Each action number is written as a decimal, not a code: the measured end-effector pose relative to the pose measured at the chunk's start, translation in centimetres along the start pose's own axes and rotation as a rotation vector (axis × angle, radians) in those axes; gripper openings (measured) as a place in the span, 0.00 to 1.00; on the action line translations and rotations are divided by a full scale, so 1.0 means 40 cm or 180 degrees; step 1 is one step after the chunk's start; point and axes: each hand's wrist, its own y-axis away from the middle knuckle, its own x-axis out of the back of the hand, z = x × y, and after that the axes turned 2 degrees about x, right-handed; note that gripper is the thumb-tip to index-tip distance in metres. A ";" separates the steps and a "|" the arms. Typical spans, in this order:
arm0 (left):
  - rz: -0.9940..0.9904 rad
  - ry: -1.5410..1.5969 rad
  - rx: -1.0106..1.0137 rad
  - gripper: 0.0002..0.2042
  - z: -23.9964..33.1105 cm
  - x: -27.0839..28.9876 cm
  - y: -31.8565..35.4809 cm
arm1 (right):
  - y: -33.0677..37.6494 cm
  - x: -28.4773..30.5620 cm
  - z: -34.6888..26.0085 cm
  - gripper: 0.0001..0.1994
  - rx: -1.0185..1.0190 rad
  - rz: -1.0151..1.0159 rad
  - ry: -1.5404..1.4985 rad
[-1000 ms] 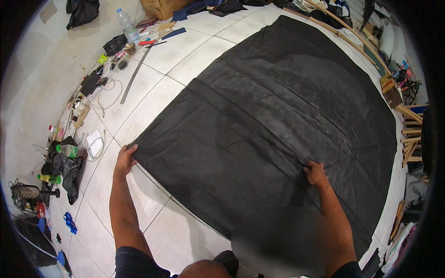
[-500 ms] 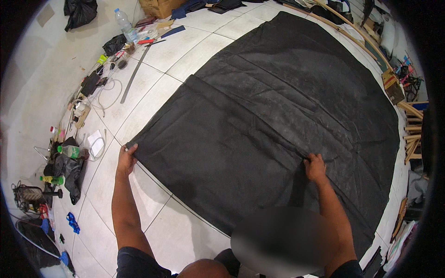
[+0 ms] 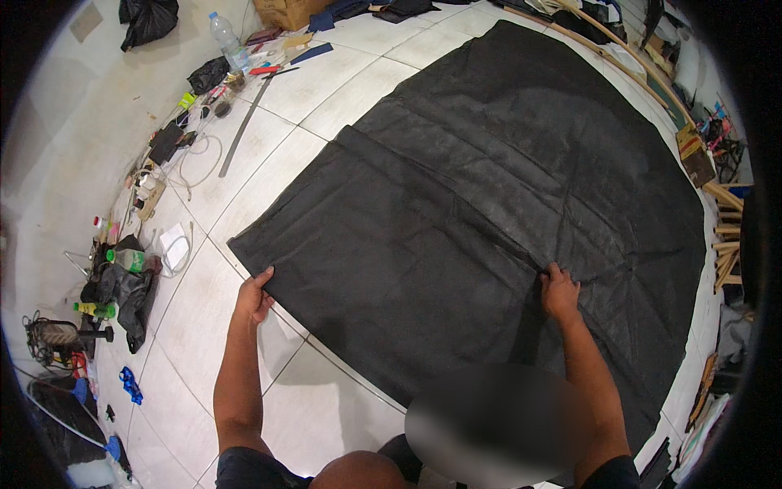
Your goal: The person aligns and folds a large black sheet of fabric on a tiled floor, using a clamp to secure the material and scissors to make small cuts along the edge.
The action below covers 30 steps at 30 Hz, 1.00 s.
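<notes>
Black fabric sheet (image 3: pixel 489 187) mostly spread flat; left hand (image 3: pixel 254 299) pinches its 9 o'clock edge, right hand (image 3: pixel 560 291) pinches a 3 o'clock fold, wrinkles left.

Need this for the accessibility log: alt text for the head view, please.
A person leans over a large black fabric sheet spread on a white tiled floor, left hand gripping its near corner, right hand pinching a fold. Bottles, tools and cables line the floor's left side.

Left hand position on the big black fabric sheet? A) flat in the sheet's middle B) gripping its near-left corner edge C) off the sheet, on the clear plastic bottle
B: the left hand grips the near-left corner edge of the large black fabric sheet spread on the white tiled floor.
</notes>
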 end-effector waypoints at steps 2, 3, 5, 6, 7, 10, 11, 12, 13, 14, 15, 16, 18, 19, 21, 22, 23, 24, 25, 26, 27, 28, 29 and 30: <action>0.0495 -0.0168 -0.0167 0.21 -0.015 -0.002 -0.014 | -0.007 -0.010 0.004 0.15 0.0012 0.0073 0.0098; 0.0738 -0.0248 -0.0256 0.22 -0.019 -0.006 -0.018 | -0.009 -0.016 0.005 0.14 0.0018 0.0094 0.0181; 0.0847 0.0039 -0.0576 0.21 -0.039 -0.038 -0.010 | -0.009 -0.015 0.006 0.14 0.0053 0.0106 0.0234; 0.0903 0.0182 -0.0735 0.21 -0.044 -0.051 -0.004 | -0.005 -0.008 0.002 0.14 0.0084 0.0096 0.0204; 0.0804 0.0346 -0.0746 0.19 -0.048 -0.047 -0.005 | -0.004 -0.004 0.000 0.14 0.0115 0.0087 0.0172; 0.0033 0.1115 -0.0350 0.18 -0.043 -0.012 0.000 | -0.007 -0.008 0.006 0.15 0.0228 0.0119 0.0254; -0.0031 0.1009 -0.0368 0.17 -0.048 -0.009 0.005 | -0.014 -0.009 0.007 0.15 0.0191 0.0072 0.0291; -0.0094 0.0903 -0.0386 0.17 -0.055 -0.006 0.011 | -0.022 -0.008 0.009 0.16 0.0155 0.0024 0.0329; -0.0158 0.0798 -0.0403 0.16 -0.060 -0.005 0.013 | -0.026 -0.009 0.010 0.16 0.0118 -0.0024 0.0367; -0.0012 0.0718 -0.0520 0.15 -0.061 -0.012 0.016 | -0.027 -0.011 0.009 0.16 0.0115 0.0023 0.0326; 0.0132 0.0638 -0.0636 0.14 -0.062 -0.023 0.018 | -0.026 -0.012 0.009 0.16 0.0110 0.0071 0.0285; 0.0274 0.0558 -0.0751 0.13 -0.062 -0.028 0.020 | -0.025 -0.015 0.009 0.16 0.0103 0.0119 0.0246; 0.0605 0.0361 -0.0780 0.13 -0.074 -0.028 0.006 | -0.024 -0.015 0.010 0.16 0.0121 0.0104 0.0320; 0.0767 0.0264 -0.0792 0.12 -0.077 -0.027 -0.002 | -0.023 -0.014 0.010 0.15 0.0127 0.0097 0.0358; 0.0655 0.0559 -0.0658 0.12 -0.048 -0.048 0.001 | -0.018 0.005 0.009 0.15 0.0164 -0.0047 0.0280; 0.0597 0.0707 -0.0588 0.12 -0.037 -0.051 -0.001 | -0.016 0.018 0.008 0.15 0.0179 -0.0119 0.0243; 0.0642 0.0241 -0.0693 0.13 -0.031 0.042 -0.049 | -0.018 0.032 -0.018 0.15 0.0157 -0.0225 0.0256; 0.0741 0.0065 -0.0680 0.14 -0.014 0.046 -0.054 | -0.016 0.048 -0.036 0.15 0.0086 -0.0337 0.0311; 0.0839 -0.0112 -0.0668 0.15 0.008 0.044 -0.069 | -0.015 0.054 -0.044 0.16 0.0014 -0.0448 0.0365; 0.0931 -0.0290 -0.0663 0.17 0.033 0.041 -0.080 | -0.014 0.052 -0.043 0.16 0.0007 -0.0441 0.0389; 0.0977 -0.0334 -0.0894 0.19 0.059 0.068 -0.101 | -0.018 0.047 -0.045 0.16 0.0020 -0.0432 0.0398; 0.1022 -0.0380 -0.1125 0.21 0.079 0.091 -0.123 | -0.022 0.041 -0.047 0.16 0.0032 -0.0425 0.0407; 0.1304 -0.0681 -0.1011 0.25 0.099 0.045 -0.108 | -0.021 0.033 -0.028 0.15 0.0000 -0.0390 0.0515; 0.1403 -0.0876 -0.1176 0.27 0.117 0.030 -0.105 | -0.024 0.023 -0.023 0.14 0.0018 -0.0340 0.0578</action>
